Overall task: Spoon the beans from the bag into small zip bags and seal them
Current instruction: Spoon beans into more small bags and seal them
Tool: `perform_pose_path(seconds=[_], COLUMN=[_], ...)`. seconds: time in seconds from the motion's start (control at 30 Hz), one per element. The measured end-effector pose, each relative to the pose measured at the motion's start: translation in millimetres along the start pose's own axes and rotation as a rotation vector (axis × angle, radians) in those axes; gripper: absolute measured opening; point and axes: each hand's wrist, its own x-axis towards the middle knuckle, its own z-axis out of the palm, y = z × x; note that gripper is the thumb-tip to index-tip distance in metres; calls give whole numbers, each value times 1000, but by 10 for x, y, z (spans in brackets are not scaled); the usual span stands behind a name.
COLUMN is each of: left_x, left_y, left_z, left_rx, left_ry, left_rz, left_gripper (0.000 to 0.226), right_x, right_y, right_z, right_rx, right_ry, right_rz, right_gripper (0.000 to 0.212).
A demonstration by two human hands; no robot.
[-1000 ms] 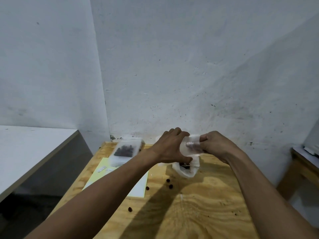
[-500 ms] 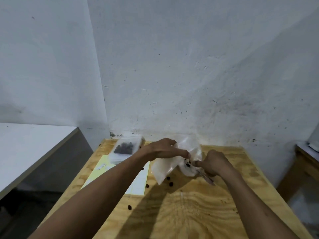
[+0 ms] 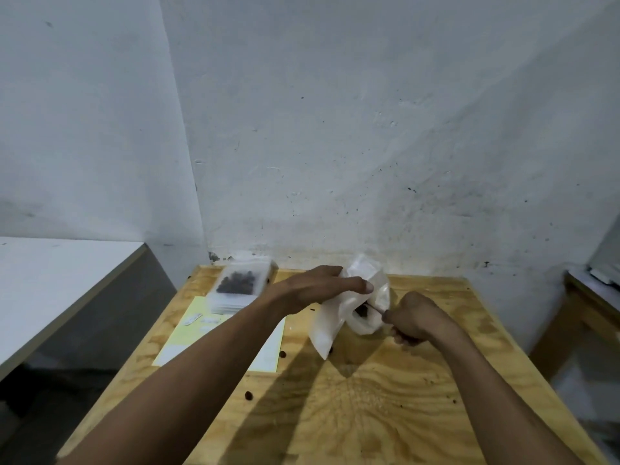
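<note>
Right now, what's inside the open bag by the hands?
Dark beans show in the open bag, with the spoon reaching in. How many beans, plastic hides.

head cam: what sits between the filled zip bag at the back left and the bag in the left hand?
Only the left hand and wrist cross that gap in the head view; bare wooden table below.

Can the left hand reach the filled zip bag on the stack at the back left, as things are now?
Probably not right away. The left hand is holding the plastic bags open while the right hand spoons. The filled zip bag lies close beside the left forearm with nothing between them, so it looks reachable once freed.
</note>
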Motion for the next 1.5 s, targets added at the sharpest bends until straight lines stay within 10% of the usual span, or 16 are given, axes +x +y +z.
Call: perform_pose_path(seconds=[0.27,0.5,0.73,0.9,1.1,1.5], left_x=[113,74,86,73,-35,-92], left_y=[-199,-116,107,-22,-149,-189], left_z=[125,33,-5,-122,-251,-196], left_rx=[78,-235,-116,104,448,337], left_ry=[109,160,33,79,185,215], left_rz=[-156,-101,10,-26,21,68], left_gripper=[61,74,29,63,86,81], right_x=[-37,9,131,116,95,-198], right_y=[-5,82,252,411,288,-168], right_z=[-134,-14,122,187,-82,-537], right_rx=[-64,-187,341,624,681,560], right_ry=[536,609,504,426,434,439], right_rz=[-433,-294,8,11,-58,-288], right_gripper=[29,42,41,35,30,27])
